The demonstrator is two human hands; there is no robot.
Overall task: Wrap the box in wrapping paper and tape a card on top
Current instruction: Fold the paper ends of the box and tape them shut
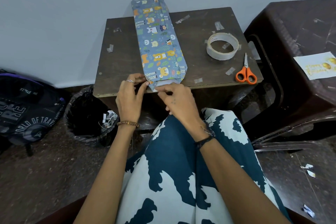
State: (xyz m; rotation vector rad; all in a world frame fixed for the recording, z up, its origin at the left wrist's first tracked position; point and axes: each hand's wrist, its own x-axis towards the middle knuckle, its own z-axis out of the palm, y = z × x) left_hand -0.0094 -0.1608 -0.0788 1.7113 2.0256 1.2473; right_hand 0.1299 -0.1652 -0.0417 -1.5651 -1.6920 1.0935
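Hands (129, 94) (175, 100) pinch paper flap (160, 84) at box (157, 42) end; bin (87, 114) holds scraps (109, 119)

Table (123, 63): box (157, 42), tape (222, 46), scissors (246, 72)

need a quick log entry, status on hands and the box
Left hand and right hand both pinching paper flap at box near end. Card waiting on stool. Tape roll, scissors clear.

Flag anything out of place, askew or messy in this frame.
The wrapped box lies askew, its far end overhanging the table edge toward the wall. Stray tape scraps dot the tabletop. Paper offcuts litter the floor at right.
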